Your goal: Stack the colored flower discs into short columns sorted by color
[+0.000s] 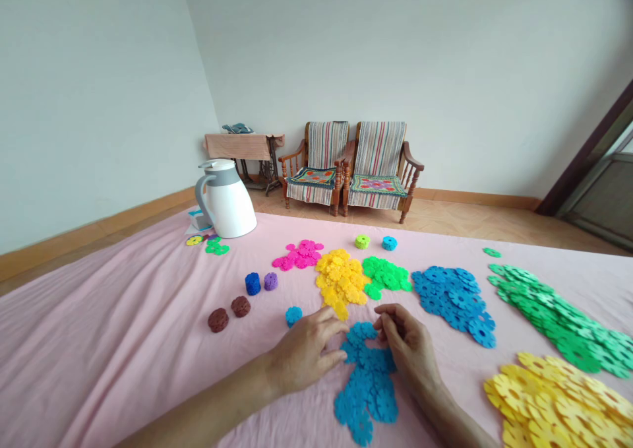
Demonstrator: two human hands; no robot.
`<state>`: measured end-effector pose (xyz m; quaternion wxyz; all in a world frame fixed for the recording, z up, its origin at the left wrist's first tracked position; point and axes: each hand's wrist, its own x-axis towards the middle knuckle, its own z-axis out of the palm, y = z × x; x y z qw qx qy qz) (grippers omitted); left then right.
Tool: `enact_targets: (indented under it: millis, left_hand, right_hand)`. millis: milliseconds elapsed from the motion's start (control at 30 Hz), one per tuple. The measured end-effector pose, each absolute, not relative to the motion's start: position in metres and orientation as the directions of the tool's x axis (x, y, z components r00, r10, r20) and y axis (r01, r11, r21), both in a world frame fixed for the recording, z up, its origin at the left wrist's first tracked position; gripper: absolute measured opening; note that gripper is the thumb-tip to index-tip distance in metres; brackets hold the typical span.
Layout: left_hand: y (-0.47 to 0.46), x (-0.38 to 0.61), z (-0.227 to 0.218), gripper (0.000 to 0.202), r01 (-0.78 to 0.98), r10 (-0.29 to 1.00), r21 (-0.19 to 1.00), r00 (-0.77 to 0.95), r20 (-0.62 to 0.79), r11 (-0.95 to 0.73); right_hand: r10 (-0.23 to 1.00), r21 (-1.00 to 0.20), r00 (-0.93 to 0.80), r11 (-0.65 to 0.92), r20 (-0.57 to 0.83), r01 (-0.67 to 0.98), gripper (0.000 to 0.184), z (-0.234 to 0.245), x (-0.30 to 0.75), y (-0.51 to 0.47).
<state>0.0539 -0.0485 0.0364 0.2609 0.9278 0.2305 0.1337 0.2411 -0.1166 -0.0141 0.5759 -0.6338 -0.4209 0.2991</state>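
Note:
A loose pile of light-blue notched plastic discs [368, 382] lies in front of me, between my two hands. My left hand [311, 349] is at the pile's left edge, palm down, with its thumb and fingers apart and the fingertips beside the discs. On the opposite side, my right hand [410, 346] has loosely bent fingers at the upper right edge of the pile. No disc shows in either hand. A short stack of light-blue discs [293, 315] stands just beyond my left hand. Yellow discs [341, 280] are heaped past my fingertips.
Pink discs [299, 255], green discs [386, 275] and darker blue discs [452, 299] lie in heaps on the pink cloth [163, 342]. Larger green [564, 316] and yellow piles [564, 402] lie right. Small stacks, including brown discs [218, 320], stand left. A white jug [230, 204] stands behind.

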Motion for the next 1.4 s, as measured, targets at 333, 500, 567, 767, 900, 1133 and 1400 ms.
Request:
enact_targets:
  millis: [333, 500, 567, 767, 900, 1133, 1400]
  left_hand:
    - [-0.035, 0.098, 0.039, 0.023, 0.353, 0.429, 0.429, 0.899, 0.092, -0.831]
    - [-0.031, 0.117, 0.036, 0.019, 0.339, 0.394, 0.362, 0.915, 0.088, -0.868]
    - [-0.031, 0.119, 0.035, 0.013, 0.343, 0.391, 0.346, 0.917, 0.076, -0.873]
    - [-0.031, 0.105, 0.031, 0.012, 0.337, 0.406, 0.383, 0.907, 0.113, -0.86]
    - [-0.033, 0.086, 0.033, 0.016, 0.329, 0.403, 0.407, 0.909, 0.109, -0.852]
    - [-0.039, 0.06, 0.047, 0.027, 0.339, 0.39, 0.463, 0.92, 0.018, -0.819]
    - [-0.042, 0.064, 0.045, 0.022, 0.358, 0.401, 0.415, 0.916, 0.019, -0.836]
  right_hand:
    - [0.771, -0.981, 0.609, 0.108, 0.187, 0.163, 0.028, -0.011, 0.248, -0.117]
    - [0.738, -0.989, 0.658, 0.098, 0.147, 0.111, 0.028, -0.012, 0.256, -0.117]
    - [0.743, -0.989, 0.654, 0.096, 0.144, 0.109, 0.028, -0.013, 0.256, -0.117]
    - [0.762, -0.992, 0.636, 0.071, 0.12, 0.102, 0.028, -0.012, 0.253, -0.117]
    - [0.781, -0.993, 0.614, 0.068, 0.115, 0.1, 0.028, -0.011, 0.252, -0.117]
    - [0.785, -0.992, 0.607, 0.084, 0.124, 0.094, 0.029, -0.01, 0.251, -0.115]
    - [0.789, -0.99, 0.6, 0.071, 0.132, 0.124, 0.029, -0.011, 0.252, -0.116]
